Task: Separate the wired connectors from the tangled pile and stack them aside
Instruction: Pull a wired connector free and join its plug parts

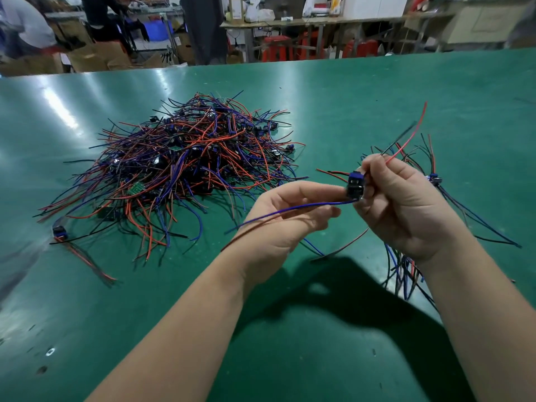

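A tangled pile of wired connectors [185,166], red, blue and black leads with small dark blue plugs, lies on the green table [377,97] at centre left. My right hand [406,210] grips a small stack of blue-black connectors [355,185] above the table, red and black leads sticking up past its fingers. My left hand [287,219] pinches a blue wire [290,210] that runs from that stack toward my wrist. Under and behind my right hand lies a set-aside bundle of connectors [435,178], partly hidden by the hand.
One loose connector [59,230] with red and black leads lies alone at the left, near the pile. Beyond the table's far edge stand cardboard boxes [95,58], red stools [277,47] and a workbench; people stand at the far left.
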